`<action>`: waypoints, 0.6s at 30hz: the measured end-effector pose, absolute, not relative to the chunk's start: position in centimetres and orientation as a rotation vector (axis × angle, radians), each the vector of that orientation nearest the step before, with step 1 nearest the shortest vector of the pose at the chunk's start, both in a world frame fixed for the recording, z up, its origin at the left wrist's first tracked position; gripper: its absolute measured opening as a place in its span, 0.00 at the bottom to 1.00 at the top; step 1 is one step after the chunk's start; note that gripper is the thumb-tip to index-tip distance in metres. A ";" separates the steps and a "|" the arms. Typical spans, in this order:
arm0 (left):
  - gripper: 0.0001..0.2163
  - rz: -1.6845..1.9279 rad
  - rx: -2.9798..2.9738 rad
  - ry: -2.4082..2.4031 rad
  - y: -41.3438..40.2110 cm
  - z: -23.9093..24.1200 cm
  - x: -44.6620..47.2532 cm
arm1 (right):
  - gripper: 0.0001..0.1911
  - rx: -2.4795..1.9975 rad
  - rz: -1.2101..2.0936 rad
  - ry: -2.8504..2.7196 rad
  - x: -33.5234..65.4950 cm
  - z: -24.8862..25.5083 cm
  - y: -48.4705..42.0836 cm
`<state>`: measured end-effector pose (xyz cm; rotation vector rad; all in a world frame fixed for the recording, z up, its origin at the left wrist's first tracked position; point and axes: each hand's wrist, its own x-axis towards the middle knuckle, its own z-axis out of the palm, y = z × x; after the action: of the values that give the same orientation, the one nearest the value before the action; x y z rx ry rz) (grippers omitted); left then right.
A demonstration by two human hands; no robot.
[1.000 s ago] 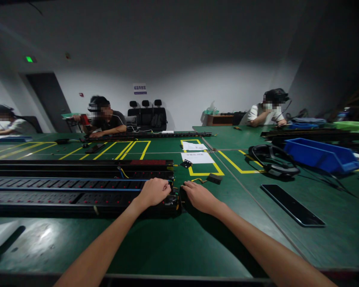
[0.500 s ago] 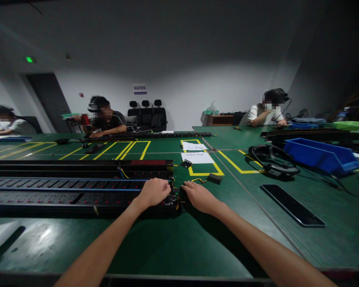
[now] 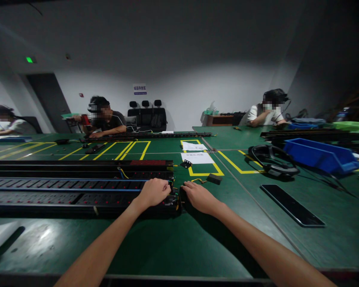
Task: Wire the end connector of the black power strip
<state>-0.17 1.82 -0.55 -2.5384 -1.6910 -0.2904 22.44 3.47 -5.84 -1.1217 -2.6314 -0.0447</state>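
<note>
Long black power strips [image 3: 48, 198] with rows of sockets and small red dots lie side by side on the left half of the green table. My left hand [image 3: 155, 191] is closed over the right end of the nearer strips, its fingertips curled down and partly hidden. Loose wires [image 3: 174, 193] show at that open end. Just to the right, my right hand [image 3: 199, 196] is bent with its fingers together against a dark end piece [image 3: 181, 197] facing the strip's end. My right thumb is hidden. A blue-and-yellow wire pair [image 3: 123, 172] sticks up from the strip behind.
Beyond my right hand lie a small black block [image 3: 214, 179], a black bracket [image 3: 186, 163] and paper sheets [image 3: 197, 158]. To the right are a phone [image 3: 292, 205], a headset [image 3: 272, 161] and a blue bin [image 3: 320, 155]. Co-workers [image 3: 107, 119] sit across the table.
</note>
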 end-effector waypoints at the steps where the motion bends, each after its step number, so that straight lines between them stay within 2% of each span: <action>1: 0.15 -0.286 -2.539 -1.695 1.8 -0.5 -0.2 | 0.24 -1.123 -0.047 -2.630 22.4 -5.8 3.5; 18: 0.12 -0.324 -2.524 -1.720 1.7 -0.5 -0.1 | 0.25 -1.149 -0.037 -2.630 22.3 -5.7 3.3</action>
<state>-0.12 1.74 -0.50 -2.5241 -1.7201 -0.3243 22.29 3.33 -5.66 -1.1492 -2.6299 -0.0375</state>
